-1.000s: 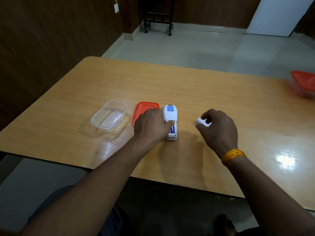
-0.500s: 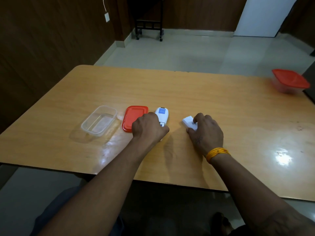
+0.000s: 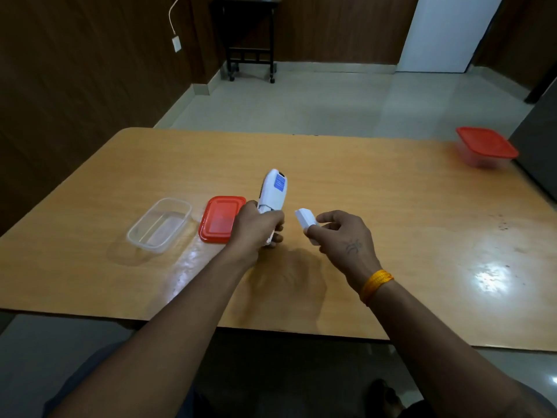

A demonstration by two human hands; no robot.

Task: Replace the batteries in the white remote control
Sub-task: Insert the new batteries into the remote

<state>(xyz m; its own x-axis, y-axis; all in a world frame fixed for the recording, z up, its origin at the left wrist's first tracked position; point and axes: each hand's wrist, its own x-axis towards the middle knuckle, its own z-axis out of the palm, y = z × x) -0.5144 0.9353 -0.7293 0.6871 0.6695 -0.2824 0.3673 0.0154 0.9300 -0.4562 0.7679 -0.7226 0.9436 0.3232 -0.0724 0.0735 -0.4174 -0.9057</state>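
Left hand: the left hand (image 3: 256,226) has its fingers curled round the lower end of the white plastic remote control (image 3: 272,193), raised above the wooden table (image 3: 376,206), label side up, top end pointing away.
Right hand: the right hand (image 3: 343,236) pinches a small white battery cover (image 3: 305,217) between thumb and fingers, just beside the remote.
Left of the hands: a flat red plastic lid (image 3: 221,218), then an open clear plastic container (image 3: 159,224).
Far right: a clear container with a red lid (image 3: 485,147).

The left hand (image 3: 256,226) covers the lower end of the white remote control (image 3: 273,191), so its battery bay cannot be seen. The blue label (image 3: 279,183) is too small to read. The right hand (image 3: 343,236) hides part of the white cover (image 3: 306,218).
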